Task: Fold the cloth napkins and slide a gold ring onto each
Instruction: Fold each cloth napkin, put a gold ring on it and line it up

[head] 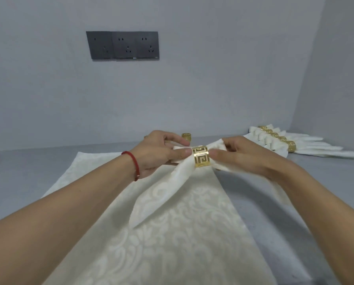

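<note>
Head view | step: ringing; gold ring (201, 156) between left hand (161, 153) and right hand (239, 156), fingers pinching folded napkin (161, 194) | next: centre ring.

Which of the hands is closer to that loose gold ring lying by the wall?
The left hand. The loose ring lies just behind its fingers, by the wall. The right hand is farther, on the other side of the ring on the napkin both hands hold.
</note>
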The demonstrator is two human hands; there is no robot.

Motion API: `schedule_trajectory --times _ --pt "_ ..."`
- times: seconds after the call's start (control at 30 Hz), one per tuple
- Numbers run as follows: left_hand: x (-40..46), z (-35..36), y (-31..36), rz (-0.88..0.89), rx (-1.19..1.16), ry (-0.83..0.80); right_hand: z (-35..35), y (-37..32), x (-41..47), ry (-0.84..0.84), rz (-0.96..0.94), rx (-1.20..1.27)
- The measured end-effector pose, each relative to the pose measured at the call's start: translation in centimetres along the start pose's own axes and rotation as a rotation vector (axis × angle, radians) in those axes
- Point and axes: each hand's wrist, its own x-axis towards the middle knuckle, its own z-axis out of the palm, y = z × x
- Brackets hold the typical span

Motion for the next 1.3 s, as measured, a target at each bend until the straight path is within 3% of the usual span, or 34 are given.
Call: schedule_trajectory --times 0.23,0.43,0.5,0.67,0.8,0.93,1.3 --pt "5.1 10.1 -0.7 -0.277 -0.298 -0.154 -7.2 5.0 -4.8 0.049 0.133 -0.119" --pt "10.9 20.5 -2.4 -0.323 -0.274 -0.112 -12.9 13.1 -5.6 0.233 0.366 -0.459" --pt "13.1 23.2 -3.0 -0.283 -0.181 -0.091 -13.9 15.5 -5.8 0.313 0.405 -0.518" --pt "18.4 28.3 -3.6 -0.037 0.381 -0.023 -15.1 21.8 -5.7 0.529 0.475 -0.519" --pt "21.8 30.7 -3.7 0.032 0.477 0.051 -15.3 24.9 -4.3 0.660 0.529 -0.520" --pt "25.3 32.4 -3.9 0.026 0.501 0.148 -14.2 26.6 -2.9 0.849 0.478 -0.677" --pt "27.8 32.2 -4.1 0.036 0.584 0.175 -13.4 26.8 -2.6 0.744 0.419 -0.740"
